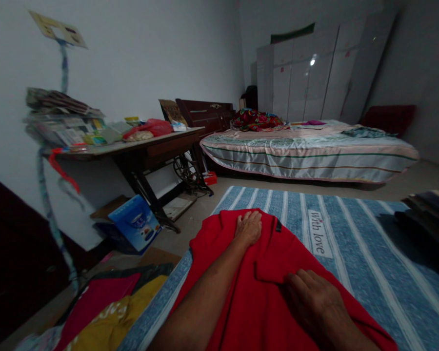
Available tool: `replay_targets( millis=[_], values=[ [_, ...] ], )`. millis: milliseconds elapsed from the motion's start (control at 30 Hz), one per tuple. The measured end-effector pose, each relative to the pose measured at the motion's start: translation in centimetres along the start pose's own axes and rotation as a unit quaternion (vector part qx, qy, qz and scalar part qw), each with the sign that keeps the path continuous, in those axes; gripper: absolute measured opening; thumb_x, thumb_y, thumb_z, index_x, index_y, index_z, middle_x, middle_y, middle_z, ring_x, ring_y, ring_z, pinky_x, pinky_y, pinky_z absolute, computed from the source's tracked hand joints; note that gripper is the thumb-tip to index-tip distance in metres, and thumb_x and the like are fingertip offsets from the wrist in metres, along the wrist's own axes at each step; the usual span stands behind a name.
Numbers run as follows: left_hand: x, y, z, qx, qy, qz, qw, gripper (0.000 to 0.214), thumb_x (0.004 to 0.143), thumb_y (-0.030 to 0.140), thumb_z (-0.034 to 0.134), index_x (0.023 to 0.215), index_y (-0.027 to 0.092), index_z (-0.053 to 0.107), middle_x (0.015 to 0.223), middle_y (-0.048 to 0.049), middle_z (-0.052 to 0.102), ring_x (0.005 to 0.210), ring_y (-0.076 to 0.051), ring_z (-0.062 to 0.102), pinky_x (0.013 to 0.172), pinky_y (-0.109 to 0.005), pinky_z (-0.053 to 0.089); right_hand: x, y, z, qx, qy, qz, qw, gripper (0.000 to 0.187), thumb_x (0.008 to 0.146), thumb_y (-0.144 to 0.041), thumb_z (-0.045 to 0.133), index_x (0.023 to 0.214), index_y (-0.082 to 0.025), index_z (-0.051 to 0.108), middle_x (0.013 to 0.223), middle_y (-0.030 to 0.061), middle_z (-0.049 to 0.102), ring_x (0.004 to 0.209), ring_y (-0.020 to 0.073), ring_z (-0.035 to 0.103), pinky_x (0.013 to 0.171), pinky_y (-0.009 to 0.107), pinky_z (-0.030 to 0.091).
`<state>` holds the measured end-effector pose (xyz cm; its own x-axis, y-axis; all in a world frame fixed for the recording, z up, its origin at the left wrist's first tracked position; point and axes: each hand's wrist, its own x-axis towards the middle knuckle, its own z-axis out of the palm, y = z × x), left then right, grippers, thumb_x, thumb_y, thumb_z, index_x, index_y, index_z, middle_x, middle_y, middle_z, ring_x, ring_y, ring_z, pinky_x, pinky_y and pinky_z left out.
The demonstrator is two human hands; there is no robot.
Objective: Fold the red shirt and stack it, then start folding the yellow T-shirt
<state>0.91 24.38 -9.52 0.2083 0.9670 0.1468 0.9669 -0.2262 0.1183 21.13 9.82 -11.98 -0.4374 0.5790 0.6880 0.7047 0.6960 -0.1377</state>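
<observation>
A red long-sleeved top (227,273) lies spread on a blue-and-white striped cloth (354,234), with a small black label (278,225) near its far edge. My left hand (249,228) rests flat on the far part of the top, its fingers stretched forward. Closer to me, my right hand (316,295) has its fingers curled at the end of a sleeve (272,270) folded over the front. The fingertips of that hand are partly hidden.
Dark folded clothes (429,219) are stacked at the right edge. At lower left lie yellow (120,312) and magenta garments. A cluttered sewing-machine table (149,145) stands by the wall above a blue box (135,224). Behind is a bed (300,156).
</observation>
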Motion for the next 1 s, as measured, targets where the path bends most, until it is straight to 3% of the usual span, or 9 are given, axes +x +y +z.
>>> replay_targets(
  millis=[1000],
  values=[
    [0.00,0.22,-0.32,0.007,-0.010,-0.007,1.000,0.044,0.094,0.030,0.030,0.136,0.024,0.044,0.148,-0.0025,0.040,0.134,-0.025,0.035,0.108,-0.054,0.027,0.01,-0.13,0.03,0.013,-0.005,0.012,1.000,0.017,0.092,-0.016,0.044,0.079,-0.022,0.053,0.065,0.0010,0.052,0.059,0.0169,0.043,0.059,0.031,0.024]
  ],
)
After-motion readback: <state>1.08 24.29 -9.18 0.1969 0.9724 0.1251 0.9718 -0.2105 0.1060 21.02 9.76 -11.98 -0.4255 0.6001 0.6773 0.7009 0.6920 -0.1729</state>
